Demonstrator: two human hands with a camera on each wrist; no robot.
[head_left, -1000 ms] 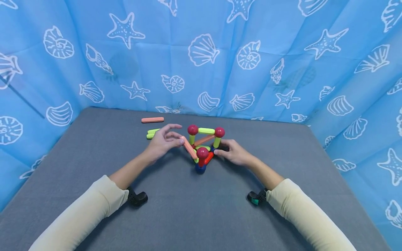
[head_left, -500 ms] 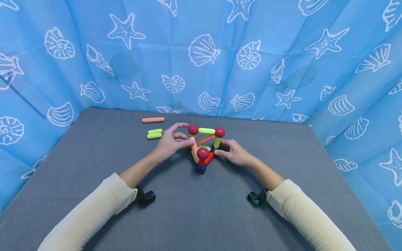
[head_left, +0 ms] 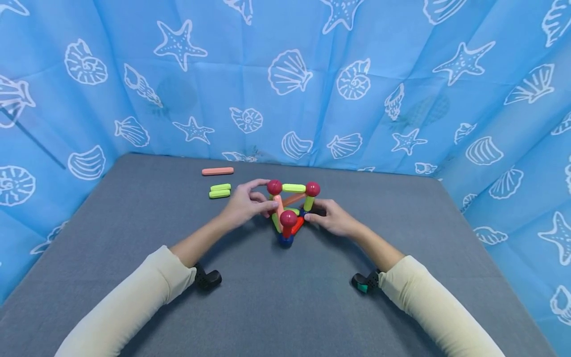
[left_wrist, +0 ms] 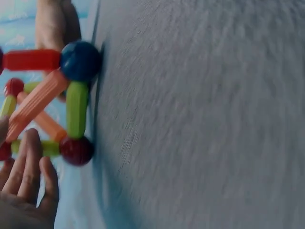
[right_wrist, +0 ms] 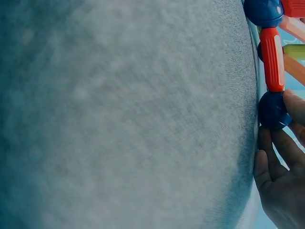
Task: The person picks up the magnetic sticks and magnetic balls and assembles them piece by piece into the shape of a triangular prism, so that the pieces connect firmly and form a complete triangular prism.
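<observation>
A frame of magnetic sticks and balls stands on the grey table between the hands. My left hand (head_left: 249, 202) pinches the upper part of an orange magnetic stick (left_wrist: 40, 100), which slants from a blue ball (left_wrist: 81, 61) at the front base up to a red ball (head_left: 274, 187). The left index finger lies against that red ball. With thumb and fingers, my right hand (head_left: 332, 216) grips another blue ball (right_wrist: 273, 110) at the right base corner. A red stick (right_wrist: 272, 59) joins the two blue balls. Another red ball (head_left: 288, 218) tops the front post.
Left of the frame lie two short yellow-green sticks (head_left: 220, 191), side by side. Behind them is a loose orange stick (head_left: 217, 171). A blue shell-print curtain (head_left: 285, 99) hangs along the back of the table (head_left: 285, 302).
My left hand has moved right with the orange stick and brought its upper end to the left red ball. The right hand has stayed at its blue ball.
</observation>
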